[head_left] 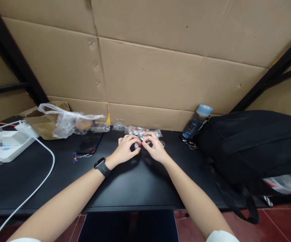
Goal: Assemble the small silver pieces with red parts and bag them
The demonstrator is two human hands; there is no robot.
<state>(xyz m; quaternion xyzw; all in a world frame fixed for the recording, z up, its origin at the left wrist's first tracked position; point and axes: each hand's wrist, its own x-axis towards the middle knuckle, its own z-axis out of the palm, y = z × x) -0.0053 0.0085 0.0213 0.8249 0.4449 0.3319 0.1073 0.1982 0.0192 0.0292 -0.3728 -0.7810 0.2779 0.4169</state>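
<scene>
Here, left of a blue-lidded water bottle [195,123], the left hand [125,149] and right hand [155,149] are close together, fingertips pinching a small round red-marked piece [136,145]. Also bottle-left: clear plastic packets [135,130], then a smartphone [87,144]; bottle-right, a black backpack [251,144]. The bottle-lid print is too small to read.

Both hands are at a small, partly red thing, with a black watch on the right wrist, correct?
Almost: the head view shows the black watch on the left wrist. The left hand and right hand are indeed at a small, partly red thing.
</scene>
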